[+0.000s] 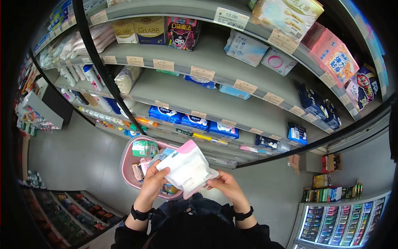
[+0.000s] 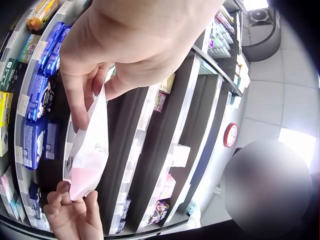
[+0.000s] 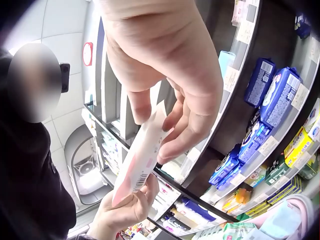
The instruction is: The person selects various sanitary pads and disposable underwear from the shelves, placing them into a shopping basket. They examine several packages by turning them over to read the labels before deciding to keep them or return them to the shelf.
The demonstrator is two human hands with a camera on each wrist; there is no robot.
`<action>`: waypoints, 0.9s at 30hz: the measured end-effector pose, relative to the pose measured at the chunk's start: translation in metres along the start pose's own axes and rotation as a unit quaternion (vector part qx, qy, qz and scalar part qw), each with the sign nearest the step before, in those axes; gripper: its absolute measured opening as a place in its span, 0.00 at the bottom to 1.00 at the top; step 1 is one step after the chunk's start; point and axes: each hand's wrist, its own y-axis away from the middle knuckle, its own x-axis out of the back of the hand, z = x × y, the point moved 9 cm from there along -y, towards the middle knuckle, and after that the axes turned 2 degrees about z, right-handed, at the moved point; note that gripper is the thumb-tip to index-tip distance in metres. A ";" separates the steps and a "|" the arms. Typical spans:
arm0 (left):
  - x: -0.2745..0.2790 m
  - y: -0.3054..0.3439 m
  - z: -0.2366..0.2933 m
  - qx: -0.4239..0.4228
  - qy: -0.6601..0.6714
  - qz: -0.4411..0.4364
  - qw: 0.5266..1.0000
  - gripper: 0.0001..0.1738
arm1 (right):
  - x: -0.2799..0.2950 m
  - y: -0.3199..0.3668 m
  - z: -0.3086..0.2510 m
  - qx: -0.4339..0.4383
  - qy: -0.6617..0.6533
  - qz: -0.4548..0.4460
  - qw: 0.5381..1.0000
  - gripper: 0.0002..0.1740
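Observation:
A flat white pouch (image 1: 186, 168) with a pink corner and the print COTTON is held up in front of the body, over the pink basket. My left hand (image 1: 154, 179) pinches its left edge, thumb on the printed face. At its lower right corner, my right hand (image 1: 227, 186) grips the edge between thumb and fingers. Seen edge-on in the left wrist view, the pouch (image 2: 92, 150) is thin and slightly bulged. In the right wrist view a barcode shows on the pouch (image 3: 137, 165), with the left hand (image 3: 127, 207) at its far end.
The pink basket (image 1: 124, 164) stands on the floor by the shelves, with a green pack (image 1: 145, 148) and other goods inside. Shelves ahead carry blue packs (image 1: 195, 121), a Kuromi-print pack (image 1: 182, 33) and price tags. A lit display rack (image 1: 340, 224) stands at lower right.

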 end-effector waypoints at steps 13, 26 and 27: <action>-0.028 -0.005 -0.042 0.040 -0.195 -0.121 0.972 0.05 | 0.087 0.008 0.031 -0.042 -0.123 0.084 0.988 0.13; -0.014 0.003 -0.045 0.009 -0.213 -0.054 0.976 0.06 | 0.319 0.011 0.196 -0.086 -0.250 0.358 0.896 0.13; -0.014 0.004 -0.046 0.010 -0.213 -0.045 0.976 0.06 | 0.326 0.007 0.192 -0.078 -0.256 0.364 0.892 0.10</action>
